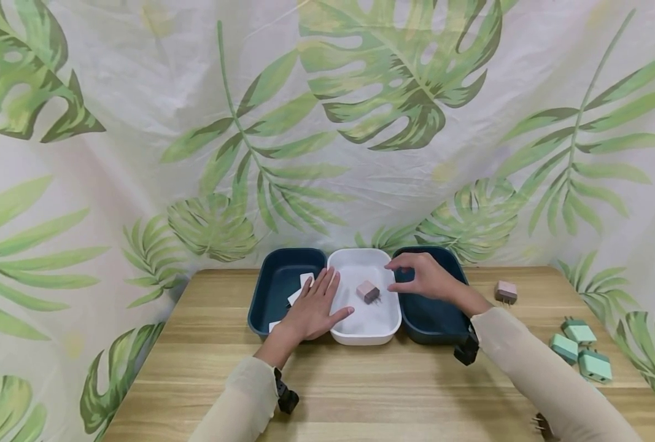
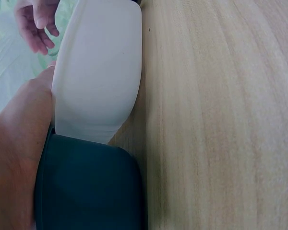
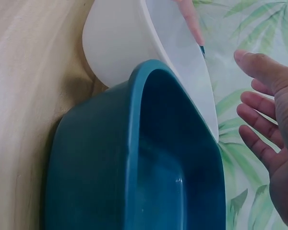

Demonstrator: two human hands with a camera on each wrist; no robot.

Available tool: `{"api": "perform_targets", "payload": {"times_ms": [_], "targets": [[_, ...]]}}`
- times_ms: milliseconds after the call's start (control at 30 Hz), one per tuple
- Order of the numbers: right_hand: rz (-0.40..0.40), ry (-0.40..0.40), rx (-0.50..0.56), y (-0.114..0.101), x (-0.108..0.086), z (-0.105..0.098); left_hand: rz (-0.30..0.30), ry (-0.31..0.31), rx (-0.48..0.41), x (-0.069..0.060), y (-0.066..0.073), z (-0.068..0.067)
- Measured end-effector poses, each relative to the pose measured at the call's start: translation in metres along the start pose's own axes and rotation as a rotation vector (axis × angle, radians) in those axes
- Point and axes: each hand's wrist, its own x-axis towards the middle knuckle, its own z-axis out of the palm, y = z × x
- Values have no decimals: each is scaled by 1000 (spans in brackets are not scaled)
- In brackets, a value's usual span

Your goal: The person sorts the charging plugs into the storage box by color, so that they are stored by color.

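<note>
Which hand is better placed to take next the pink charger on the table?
Probably the right hand: it is empty and nearer the pink charger; the left hand is farther away.

Was a small, boxy pink charger [image 1: 368, 291] with a dark greyish end, lying slantwise near the middle of the rounded white tray [image 1: 363, 324], with thin metal prongs pointing toward the near right corner.
</note>
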Motion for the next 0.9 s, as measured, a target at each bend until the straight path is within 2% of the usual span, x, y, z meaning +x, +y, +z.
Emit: {"api": "perform_targets", "payload": {"times_ms": [267, 533, 900], "targets": [[-25, 12, 9, -4, -15, -9, 6, 4, -8, 0, 0, 0], [-89, 23, 7, -5, -34, -17, 2, 1, -3, 0, 0, 1], [-100, 9, -23, -9, -59, -27, 6, 9, -14, 1, -1, 1]]}}
